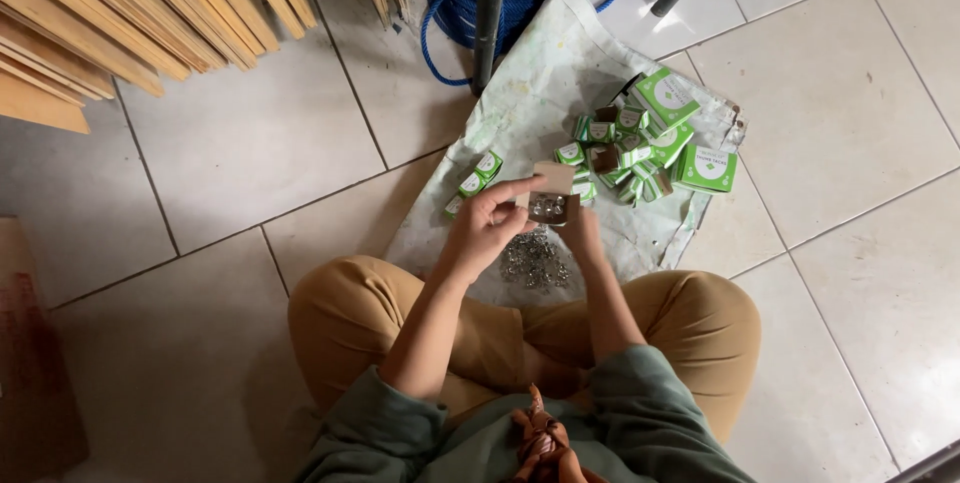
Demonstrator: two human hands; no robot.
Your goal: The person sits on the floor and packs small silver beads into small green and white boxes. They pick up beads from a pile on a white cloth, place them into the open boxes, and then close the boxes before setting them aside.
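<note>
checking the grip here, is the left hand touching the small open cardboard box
Touching. The head view shows the left hand with its fingers laid on the flap of the small open cardboard box, no gap visible; the right hand holds the box from below.

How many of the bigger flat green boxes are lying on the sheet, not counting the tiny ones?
3: one big green box at the pile's top, one at the right edge of the sheet, one between them. Others may be buried under the small boxes.
</note>
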